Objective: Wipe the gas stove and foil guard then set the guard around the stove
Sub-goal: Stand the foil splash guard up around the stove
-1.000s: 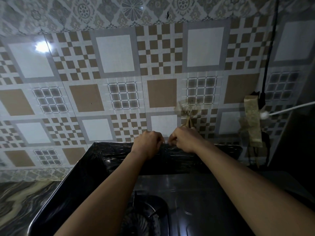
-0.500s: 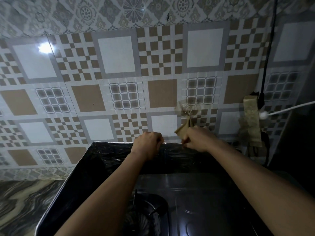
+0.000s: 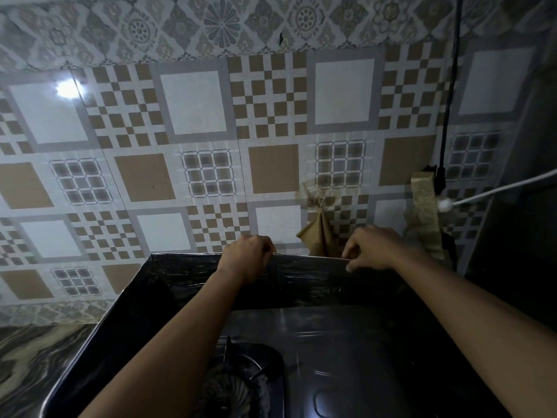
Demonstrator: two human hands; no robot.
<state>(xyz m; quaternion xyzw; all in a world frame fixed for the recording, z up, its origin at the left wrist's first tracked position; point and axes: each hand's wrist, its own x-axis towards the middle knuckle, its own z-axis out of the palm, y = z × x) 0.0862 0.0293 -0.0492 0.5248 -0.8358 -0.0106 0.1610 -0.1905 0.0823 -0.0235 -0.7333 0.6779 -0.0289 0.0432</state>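
- The foil guard [image 3: 304, 282], dark and shiny, stands upright in the lower centre of the frame, walling the back and left sides of the gas stove [image 3: 346, 351].
- The left hand [image 3: 247, 257] grips the guard's top back edge, fingers curled over it.
- The right hand [image 3: 376, 250], further right, pinches the same edge.
- A burner [image 3: 238, 384] sits at bottom centre.
- Patterned wall tiles [image 3: 193, 101] fill the upper frame.
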